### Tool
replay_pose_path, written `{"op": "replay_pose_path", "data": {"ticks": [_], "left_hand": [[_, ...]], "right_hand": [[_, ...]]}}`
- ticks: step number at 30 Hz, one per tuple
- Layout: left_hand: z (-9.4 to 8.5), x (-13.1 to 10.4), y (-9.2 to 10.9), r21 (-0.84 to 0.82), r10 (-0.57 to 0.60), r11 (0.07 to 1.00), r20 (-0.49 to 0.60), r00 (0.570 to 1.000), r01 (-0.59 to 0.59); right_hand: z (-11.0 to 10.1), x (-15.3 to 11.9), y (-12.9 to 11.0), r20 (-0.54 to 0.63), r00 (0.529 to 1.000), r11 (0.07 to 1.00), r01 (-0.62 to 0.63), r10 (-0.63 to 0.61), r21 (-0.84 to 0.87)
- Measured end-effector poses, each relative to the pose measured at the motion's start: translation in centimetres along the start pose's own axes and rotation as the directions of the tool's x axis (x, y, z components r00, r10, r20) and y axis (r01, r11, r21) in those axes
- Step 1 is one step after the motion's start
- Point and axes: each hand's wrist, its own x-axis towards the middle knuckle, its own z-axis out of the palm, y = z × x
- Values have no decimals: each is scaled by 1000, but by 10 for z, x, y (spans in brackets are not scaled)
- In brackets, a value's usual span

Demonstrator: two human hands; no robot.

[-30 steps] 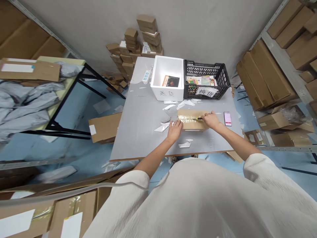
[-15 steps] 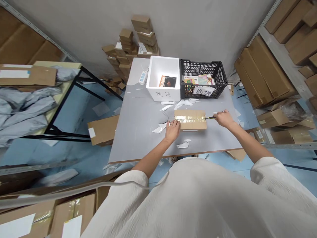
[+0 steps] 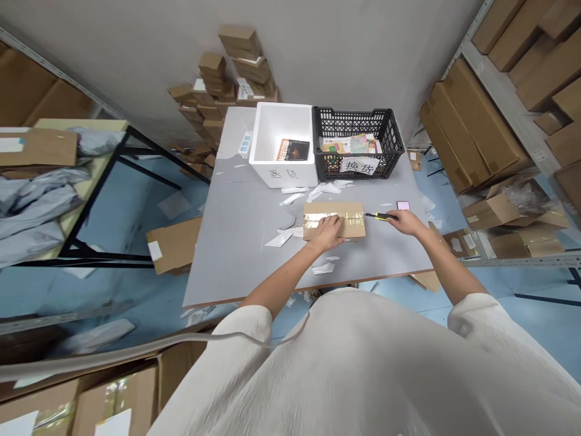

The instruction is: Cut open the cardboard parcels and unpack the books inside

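Observation:
A brown cardboard box (image 3: 354, 227) with shiny tape along its top lies on the grey table (image 3: 236, 242). My left hand (image 3: 329, 233) rests on the box's top and front edge, fingers spread over the tape. To the right of the box, my right hand (image 3: 405, 222) is closed around a black and yellow utility knife (image 3: 381, 216). The knife's blade points left, just short of the box's right end. A phone (image 3: 403, 205) lies just beyond my right hand.
Behind the box stand a white foam box (image 3: 284, 175) and a black plastic crate (image 3: 358, 115), both holding printed items. Scraps of white paper (image 3: 323, 268) lie around the box. A power strip (image 3: 246, 144) is at the table's back left. Shelves with cartons (image 3: 481, 133) stand at right.
My left hand has moved from the box's left end onto its middle. The knife has come away from the box's right end. A phone now shows beyond my right hand. The view has shifted slightly.

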Motion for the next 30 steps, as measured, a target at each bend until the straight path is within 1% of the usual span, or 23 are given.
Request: {"op": "replay_pose_path", "data": {"ticks": [3,6,11,17,22,25,28,30], "left_hand": [[-4,11,9,-2,0,1000,64,998,0],[-10,17,13,17,-38,999,121,992,36],[-16,28,18,73,-101,993,166,981,90],[-12,32,25,148,-147,981,162,976,123],[-7,28,26,179,-126,979,156,980,97],[-5,25,24,178,-113,980,140,984,88],[-4,22,23,172,-110,981,118,987,89],[-3,20,23,180,-107,980,109,988,86]], "right_hand": [[9,5,10,-29,999,993,36,-33,116],[17,10,23,-59,997,975,65,-53,211],[30,21,38,-47,995,957,97,-87,275],[43,40,44,-49,996,953,91,-80,289],[51,57,45,-35,988,942,153,-149,299],[49,67,46,-8,980,945,196,-201,263],[41,80,45,34,964,951,255,-265,176],[34,89,41,55,961,958,264,-271,114]]}}
